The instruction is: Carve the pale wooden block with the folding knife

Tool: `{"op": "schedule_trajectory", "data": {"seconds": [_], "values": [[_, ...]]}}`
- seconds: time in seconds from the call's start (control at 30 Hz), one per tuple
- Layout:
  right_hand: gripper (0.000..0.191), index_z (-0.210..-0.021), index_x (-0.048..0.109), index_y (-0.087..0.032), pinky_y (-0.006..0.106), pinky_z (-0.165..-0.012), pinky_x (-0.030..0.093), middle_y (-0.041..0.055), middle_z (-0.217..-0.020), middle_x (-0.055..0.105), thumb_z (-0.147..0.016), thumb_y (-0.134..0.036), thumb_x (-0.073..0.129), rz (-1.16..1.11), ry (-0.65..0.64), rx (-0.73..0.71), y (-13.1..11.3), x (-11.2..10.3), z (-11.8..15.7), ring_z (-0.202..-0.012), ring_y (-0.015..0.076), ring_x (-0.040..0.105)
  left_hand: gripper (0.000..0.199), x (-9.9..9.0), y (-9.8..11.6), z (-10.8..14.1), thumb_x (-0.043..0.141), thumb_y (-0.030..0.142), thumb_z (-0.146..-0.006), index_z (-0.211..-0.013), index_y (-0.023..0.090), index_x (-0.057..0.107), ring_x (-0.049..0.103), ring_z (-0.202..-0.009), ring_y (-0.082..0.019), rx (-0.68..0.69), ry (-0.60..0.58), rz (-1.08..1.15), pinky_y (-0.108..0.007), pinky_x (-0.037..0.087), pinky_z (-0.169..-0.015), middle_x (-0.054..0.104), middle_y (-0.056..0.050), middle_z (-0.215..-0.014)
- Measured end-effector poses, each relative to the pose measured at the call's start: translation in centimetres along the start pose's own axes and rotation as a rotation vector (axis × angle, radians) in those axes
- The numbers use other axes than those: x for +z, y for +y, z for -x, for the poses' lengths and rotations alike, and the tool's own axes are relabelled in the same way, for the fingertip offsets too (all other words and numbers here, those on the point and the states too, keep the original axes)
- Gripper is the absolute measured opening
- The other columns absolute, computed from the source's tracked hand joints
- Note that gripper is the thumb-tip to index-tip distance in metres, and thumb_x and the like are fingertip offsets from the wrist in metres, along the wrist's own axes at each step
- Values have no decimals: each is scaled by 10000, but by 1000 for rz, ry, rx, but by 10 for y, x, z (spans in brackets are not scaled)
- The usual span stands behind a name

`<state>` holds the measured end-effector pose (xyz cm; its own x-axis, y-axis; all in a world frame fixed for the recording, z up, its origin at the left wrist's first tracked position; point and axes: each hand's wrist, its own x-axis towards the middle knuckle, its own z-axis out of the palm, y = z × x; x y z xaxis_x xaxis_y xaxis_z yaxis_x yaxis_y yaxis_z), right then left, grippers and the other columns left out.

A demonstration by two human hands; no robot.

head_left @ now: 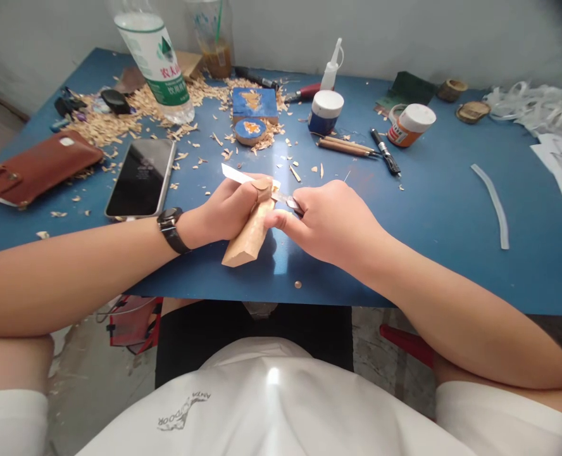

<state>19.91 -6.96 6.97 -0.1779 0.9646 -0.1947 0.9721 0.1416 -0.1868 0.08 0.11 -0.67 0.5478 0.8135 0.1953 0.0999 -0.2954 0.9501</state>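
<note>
Left hand (236, 206): clamped round a pale, faceted wooden block (250, 240), which tilts above the front part of the blue table (433, 253), its broad cut end toward the wearer. A white pointed strip (232, 172) projects beyond this hand on the far side.

Right hand (333, 218): closed on the dark handle of a knife with a narrow silver blade (283, 199). Blade reaches the upper part of the block; exact contact point too small to tell. Right thumb extends to the block's side.

Surroundings: black smartphone with a silver edge (141, 180) lies near the left wrist, brown leather case (41, 168) beside it. Past the hands, a round blue-topped wooden piece (250, 130) sits just in front of a square blue-topped block (255, 104), pale wood shavings (105, 123) scattered around both.
</note>
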Motion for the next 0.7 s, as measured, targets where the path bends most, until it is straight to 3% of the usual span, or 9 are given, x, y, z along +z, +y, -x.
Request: {"op": "schedule_trajectory", "data": {"seconds": [0.07, 0.17, 0.27, 0.37, 0.47, 0.57, 0.7], "values": [[646, -735, 474, -269, 345, -623, 228, -19, -706, 475, -1131, -742, 664, 40, 10, 36, 1, -1, -2, -665, 162, 358, 491, -2, 0, 1, 518, 447, -1170, -728, 235, 490, 444, -600, -137, -54, 1, 22, -295, 437, -576, 491, 4, -660], [643, -753, 490, -263, 334, -610, 245, -19, -723, 510, -1106, -745, 727, 32, -4, -3, 4, -6, -3, -664, 156, 367, 688, -5, -1, 3, 557, 728, -1185, -725, 218, 569, 486, -578, -138, -93, -17, 29, -308, 426, -554, 546, -9, -642], [622, -743, 465, -261, 324, -617, 279, -38, -665, 501, -1157, -652, 714, 4, -81, -157, 6, -14, 0, -629, 143, 391, 845, -4, -5, 3, 607, 1003, -1031, -716, 220, 581, 479, -553, -144, -74, -60, 59, -315, 398, -517, 536, -4, -635], [603, -713, 426, -260, 323, -633, 283, -48, -606, 465, -1216, -516, 639, -12, -166, -230, 5, -20, 5, -598, 140, 379, 876, 0, -7, 2, 671, 1074, -926, -743, 219, 614, 483, -578, -154, 4, -134, 104, -306, 395, -528, 563, -7, -672], [629, -687, 404, -259, 325, -635, 269, -50, -592, 439, -1215, -523, 623, -53, -172, -216, 6, -17, 6, -597, 139, 361, 805, 2, -3, 1, 649, 973, -1020, -734, 224, 582, 429, -595, -149, 76, -142, 67, -295, 357, -558, 525, -1, -665], [684, -676, 400, -263, 339, -632, 239, -51, -598, 414, -1179, -653, 649, -93, -94, -194, 9, -8, 3, -605, 137, 322, 618, 1, 4, 2, 598, 709, -1130, -743, 231, 538, 404, -595, -149, 114, -140, 13, -301, 338, -575, 510, 1, -652], [815, -659, 390, -262, 357, -640, 225, -38, -620, 424, -1078, -911, 650, -88, -9, -146, 11, -1, -2, -648, 140, 316, 399, -5, 14, 1, 559, 432, -1083, -741, 236, 499, 412, -595, -148, 121, -175, -41, -312, 367, -594, 502, 5, -648]]}}
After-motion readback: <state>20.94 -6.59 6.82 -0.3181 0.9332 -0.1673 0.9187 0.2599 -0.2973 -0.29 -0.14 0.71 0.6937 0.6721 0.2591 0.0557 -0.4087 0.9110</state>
